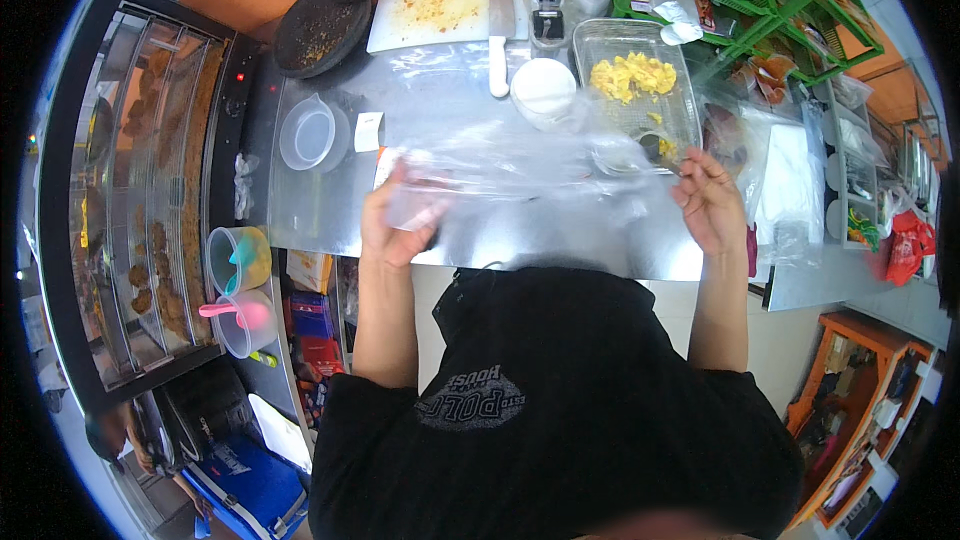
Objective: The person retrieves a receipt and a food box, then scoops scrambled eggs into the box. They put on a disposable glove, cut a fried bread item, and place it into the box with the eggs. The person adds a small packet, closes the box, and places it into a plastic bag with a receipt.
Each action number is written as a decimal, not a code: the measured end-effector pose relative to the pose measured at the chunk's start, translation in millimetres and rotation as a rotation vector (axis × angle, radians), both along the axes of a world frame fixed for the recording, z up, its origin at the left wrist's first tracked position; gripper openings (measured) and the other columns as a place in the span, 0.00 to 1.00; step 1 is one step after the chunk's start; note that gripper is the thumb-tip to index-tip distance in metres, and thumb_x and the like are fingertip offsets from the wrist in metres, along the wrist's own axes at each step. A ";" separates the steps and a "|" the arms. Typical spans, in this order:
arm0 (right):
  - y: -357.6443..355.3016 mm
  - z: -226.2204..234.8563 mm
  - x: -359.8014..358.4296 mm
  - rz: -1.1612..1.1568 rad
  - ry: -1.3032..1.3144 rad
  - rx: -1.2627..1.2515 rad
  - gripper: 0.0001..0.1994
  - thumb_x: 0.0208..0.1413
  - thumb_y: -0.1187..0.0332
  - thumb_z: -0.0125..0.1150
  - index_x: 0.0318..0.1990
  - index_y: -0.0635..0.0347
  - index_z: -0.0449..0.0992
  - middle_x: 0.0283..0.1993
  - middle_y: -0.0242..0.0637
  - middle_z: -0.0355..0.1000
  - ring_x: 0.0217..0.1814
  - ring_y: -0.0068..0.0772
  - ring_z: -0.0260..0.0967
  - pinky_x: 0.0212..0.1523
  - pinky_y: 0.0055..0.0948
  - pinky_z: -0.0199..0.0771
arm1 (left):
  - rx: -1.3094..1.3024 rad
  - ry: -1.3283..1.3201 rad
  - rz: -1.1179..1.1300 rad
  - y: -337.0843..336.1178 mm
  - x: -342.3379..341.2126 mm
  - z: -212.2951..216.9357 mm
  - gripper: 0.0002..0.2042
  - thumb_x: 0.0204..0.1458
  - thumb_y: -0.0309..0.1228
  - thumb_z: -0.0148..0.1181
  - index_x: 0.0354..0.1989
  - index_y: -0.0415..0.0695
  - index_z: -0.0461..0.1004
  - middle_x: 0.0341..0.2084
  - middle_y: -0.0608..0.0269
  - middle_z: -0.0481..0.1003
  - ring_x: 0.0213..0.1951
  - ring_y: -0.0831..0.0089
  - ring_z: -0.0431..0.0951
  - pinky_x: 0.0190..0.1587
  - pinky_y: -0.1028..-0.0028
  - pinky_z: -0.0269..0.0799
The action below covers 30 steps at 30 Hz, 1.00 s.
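A transparent plastic bag (530,162), smeared by motion, stretches sideways over the front of the steel table. My left hand (402,218) grips its left end between thumb and fingers. At the other end my right hand (711,202) has its fingers curled together on the bag's edge. Behind the bag stand a round white tub (543,90) and a wire-mesh basket (688,105) holding yellow food pieces (632,76). Left of the bag are a translucent round container (308,133) and a small white paper (368,132).
Along the back lie a dark stone mortar (318,32), a white cutting board (430,10) with crumbs, a knife (499,25) and a tape dispenser (547,5). Green crates (745,10) stand back right, above white plastic sheets (785,175). A glass display cabinet (150,200) borders the left.
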State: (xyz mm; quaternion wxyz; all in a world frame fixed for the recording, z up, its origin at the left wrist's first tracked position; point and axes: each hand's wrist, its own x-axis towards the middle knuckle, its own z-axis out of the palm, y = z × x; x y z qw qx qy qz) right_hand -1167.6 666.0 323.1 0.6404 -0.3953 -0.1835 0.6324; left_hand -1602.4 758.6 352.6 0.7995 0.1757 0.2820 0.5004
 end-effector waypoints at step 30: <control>22.7 -6.5 -60.0 0.001 -0.899 0.067 0.31 0.41 0.94 0.47 0.57 0.63 0.69 0.57 0.39 0.71 0.57 0.33 0.72 0.57 0.28 0.74 | 0.099 0.714 -0.185 -34.6 37.1 8.2 0.17 0.57 0.17 0.48 0.51 0.37 0.79 0.39 0.49 0.82 0.40 0.62 0.81 0.48 0.62 0.79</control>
